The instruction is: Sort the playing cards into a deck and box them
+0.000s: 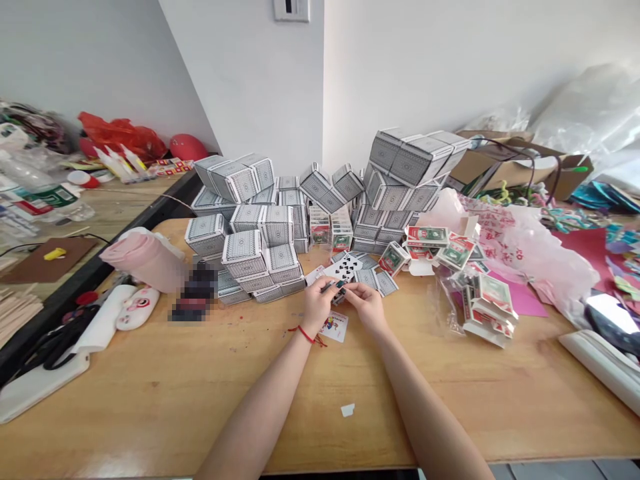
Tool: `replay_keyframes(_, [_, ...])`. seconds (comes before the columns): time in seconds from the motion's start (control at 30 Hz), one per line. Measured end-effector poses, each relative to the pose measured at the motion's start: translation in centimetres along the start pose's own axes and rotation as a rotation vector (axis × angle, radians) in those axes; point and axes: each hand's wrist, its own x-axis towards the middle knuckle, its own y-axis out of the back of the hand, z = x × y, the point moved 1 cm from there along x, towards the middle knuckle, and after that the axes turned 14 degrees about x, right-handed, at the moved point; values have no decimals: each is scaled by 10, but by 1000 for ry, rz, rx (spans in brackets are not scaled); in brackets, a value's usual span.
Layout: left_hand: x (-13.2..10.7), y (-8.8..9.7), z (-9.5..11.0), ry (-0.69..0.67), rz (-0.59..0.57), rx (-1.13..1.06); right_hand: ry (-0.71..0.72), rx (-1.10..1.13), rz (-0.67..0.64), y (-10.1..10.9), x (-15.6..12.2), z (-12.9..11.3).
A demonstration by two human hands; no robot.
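Observation:
My left hand (pixel 319 301), with a red string bracelet at its wrist, meets my right hand (pixel 367 305) over the middle of the table. Both are closed, fingertips together, around what looks like a playing card (pixel 338 299) with a grey patterned back, mostly hidden by the fingers. Right behind them lies a face-up spade card (pixel 345 266). A joker card (pixel 335 327) is on the tabletop just below my hands. Grey-backed cards (pixel 384 283) lie beyond my right hand. Further back, blocks folded from cards (pixel 283 263) are stacked in several piles.
On the right are opened card boxes (pixel 493 300) and a crumpled plastic bag (pixel 525 250). Small card packs (pixel 320 227) stand between the stacks. A pink cup (pixel 145 260), a white mouse-shaped item (pixel 137 308) and black-handled scissors (pixel 65 337) lie left. A paper scrap (pixel 347 410) lies in front.

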Motion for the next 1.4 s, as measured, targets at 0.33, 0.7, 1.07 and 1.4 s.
replay_keyframes(0.33, [0,0,0,56,-23,-57,15,15,7,-2,-2,-3])
replay_keyframes(0.7, [-1,-1,1,-6,23,80,55,-24,136,-11,-9,1])
replay_keyframes(1.07, [5,-4,-11,157,30,-277,6,40,-18,-6,-2,-2])
replay_keyframes(1.4, [0,-3,-4,97,63,-75,131,-64,-39,-5,-4,0])
